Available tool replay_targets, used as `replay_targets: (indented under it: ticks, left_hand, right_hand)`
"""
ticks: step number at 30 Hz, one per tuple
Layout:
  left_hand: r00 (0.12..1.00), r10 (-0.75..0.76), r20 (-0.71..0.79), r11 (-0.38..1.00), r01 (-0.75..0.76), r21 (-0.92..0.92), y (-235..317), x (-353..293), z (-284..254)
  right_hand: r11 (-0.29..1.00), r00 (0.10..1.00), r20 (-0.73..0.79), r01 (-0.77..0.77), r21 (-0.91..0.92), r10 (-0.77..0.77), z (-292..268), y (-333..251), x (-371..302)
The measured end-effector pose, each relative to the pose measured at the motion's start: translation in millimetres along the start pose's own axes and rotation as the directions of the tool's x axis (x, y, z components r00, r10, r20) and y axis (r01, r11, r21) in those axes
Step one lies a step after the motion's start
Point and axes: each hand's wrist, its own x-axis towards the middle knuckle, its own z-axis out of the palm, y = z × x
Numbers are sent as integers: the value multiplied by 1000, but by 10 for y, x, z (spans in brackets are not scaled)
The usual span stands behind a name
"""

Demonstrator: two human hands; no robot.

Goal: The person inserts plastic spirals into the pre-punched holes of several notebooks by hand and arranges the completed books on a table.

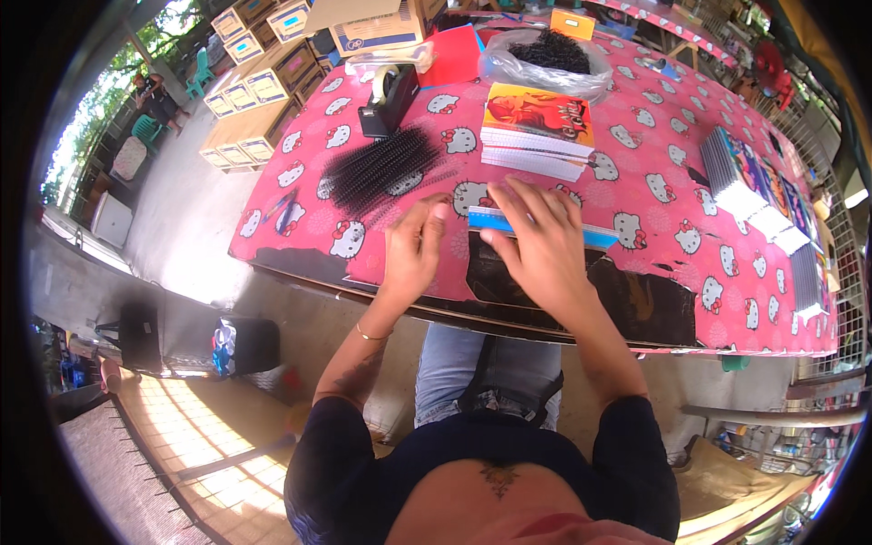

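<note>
My right hand [545, 241] grips a thin notebook [590, 237] near the table's front edge. The notebook stands on its long side, showing a narrow blue and white strip; my fingers reach over its top and the thumb is on the near side. My left hand [416, 243] is just left of the notebook's end, fingers curled in toward the thumb. Whatever it pinches, if anything, is too small to make out. Beyond my left hand lies a loose pile of black spiral binding coils [377, 173]. A stack of notebooks with orange covers [538, 127] sits beyond my right hand.
A black tape dispenser [389, 102] stands behind the coils. Farther back are a clear plastic bag [498, 68] of black coils and a red folder [451, 56]. Stacked notebooks [749, 182] line the table's right side. The pink tablecloth [636, 195] is torn at the front edge. Cartons [263, 86] stand at the back left.
</note>
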Motion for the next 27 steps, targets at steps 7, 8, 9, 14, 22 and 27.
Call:
replay_targets:
  ticks: [7,8,9,14,22,27]
  left_hand:
    - [979,203,14,965,-202,168,-33,-43,9]
    - [968,250,0,955,-246,164,-50,-37,13]
    - [955,297,-14,943,-291,160,-60,-29,10]
    - [986,132,103,954,-155,257,-26,17,-56]
    - [930,217,297,954,-267,138,70,315,-144]
    - [853,277,443,913,-377,156,34,437,-136]
  right_hand:
    - [993,989,137,-74,91,61,418,255,-63]
    - [992,992,111,-71,105,59,430,250,-59]
    - [992,992,115,-71,105,59,434,247,-55]
    - [990,990,123,-78,114,63,424,253,-65]
    - [998,999,25,44,40,-45,213,262,-21]
    - [986,939,324,-151,76,119,111,367,-101]
